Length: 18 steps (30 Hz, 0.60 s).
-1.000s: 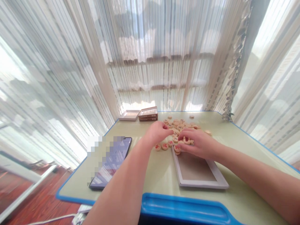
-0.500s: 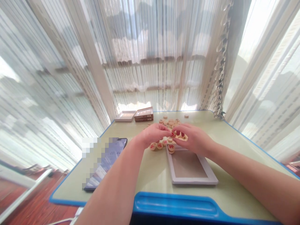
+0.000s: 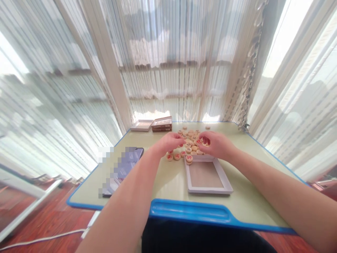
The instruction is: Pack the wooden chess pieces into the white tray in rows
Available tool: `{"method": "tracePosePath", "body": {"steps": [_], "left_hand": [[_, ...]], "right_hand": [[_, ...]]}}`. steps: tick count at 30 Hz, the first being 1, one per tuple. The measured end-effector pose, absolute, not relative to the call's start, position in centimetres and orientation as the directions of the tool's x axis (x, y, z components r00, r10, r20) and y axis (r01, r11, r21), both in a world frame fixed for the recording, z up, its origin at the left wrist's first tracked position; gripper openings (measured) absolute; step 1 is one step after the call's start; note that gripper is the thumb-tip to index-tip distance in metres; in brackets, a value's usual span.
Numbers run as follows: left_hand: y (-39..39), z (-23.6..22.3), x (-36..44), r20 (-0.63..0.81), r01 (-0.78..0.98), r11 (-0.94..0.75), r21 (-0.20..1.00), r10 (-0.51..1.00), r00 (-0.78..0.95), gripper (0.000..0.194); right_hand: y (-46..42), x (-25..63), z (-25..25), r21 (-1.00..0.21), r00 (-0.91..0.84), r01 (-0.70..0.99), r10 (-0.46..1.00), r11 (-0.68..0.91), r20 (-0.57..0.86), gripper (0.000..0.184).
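- We see the right hand (image 3: 218, 144) right of the frame's centre, its thumb and fingers curled narrowly round a red-marked disc (image 3: 199, 141), whose marked face is turned toward us.
- We find the left hand (image 3: 170, 141) near the centre of the frame, fingertips drawn close together and pointing right; we cannot tell whether anything is pinched between them.
- Between and beyond the hands, right of centre, we see a loose heap of pale round discs (image 3: 194, 148), some bearing dark characters and some plain side up.
- Just below the left hand we make out a short row of discs with red characters (image 3: 177, 156).
- To the right of that row we see a small stack of discs (image 3: 189, 159), red character on top, at the far left corner of a shallow white box (image 3: 210, 191); we cannot tell whether it sits on the rim or inside.
- We see that box lying open in the lower centre-right, its brownish floor showing.
- Left of centre, beside the left forearm, we see a phone (image 3: 126, 168), partly pixelated.
- Farther up, left of centre, we see a white tray (image 3: 141, 125) beside stacked brown boxes (image 3: 162, 125).
- We see it all on a pale green table (image 3: 168, 182) edged in blue, with a sheer curtain (image 3: 163, 38) filling the upper frame.
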<state>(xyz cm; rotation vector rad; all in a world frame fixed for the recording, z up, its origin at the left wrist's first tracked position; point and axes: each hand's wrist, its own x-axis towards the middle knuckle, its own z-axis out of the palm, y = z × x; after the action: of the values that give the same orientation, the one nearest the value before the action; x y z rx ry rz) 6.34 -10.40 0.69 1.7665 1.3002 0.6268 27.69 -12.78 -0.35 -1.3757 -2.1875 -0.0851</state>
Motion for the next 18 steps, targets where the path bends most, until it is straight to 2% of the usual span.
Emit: {"method": "tracePosePath", "body": {"steps": [3,5,9,12,14,18], "left_hand": [[-10.6,1.0,6.2,-0.072,0.634,-0.158,0.757,0.944,0.321,0.019],[-10.8,1.3,6.1,-0.097,0.682,-0.167,0.712,0.939,0.33,0.018],[-11.1,1.2,6.1,-0.08,0.685,-0.208,0.699,0.928,0.364,0.016],[-11.2,0.6,6.4,-0.04,0.714,-0.247,0.654,0.932,0.359,0.018],[-11.4,0.2,6.8,0.051,0.776,-0.29,0.56,0.947,0.317,0.022],[-11.8,-0.4,7.6,0.3,0.883,-0.308,0.354,0.932,0.204,0.032]], "right_hand": [[-12.8,27.6,0.3,-0.289,-0.316,0.836,0.84,0.467,0.442,0.02],[-13.3,27.4,1.5,-0.368,-0.298,0.826,0.884,0.428,0.359,0.022],[-15.5,26.5,3.6,-0.444,-0.301,0.822,0.934,0.356,0.192,0.024],[-17.5,26.1,3.2,-0.487,-0.314,0.775,0.915,0.402,0.255,0.023],[-18.4,26.1,2.0,-0.529,-0.3,0.724,0.893,0.443,0.336,0.024],[-19.0,26.3,0.3,-0.558,-0.329,0.689,0.886,0.462,0.328,0.027]]}}
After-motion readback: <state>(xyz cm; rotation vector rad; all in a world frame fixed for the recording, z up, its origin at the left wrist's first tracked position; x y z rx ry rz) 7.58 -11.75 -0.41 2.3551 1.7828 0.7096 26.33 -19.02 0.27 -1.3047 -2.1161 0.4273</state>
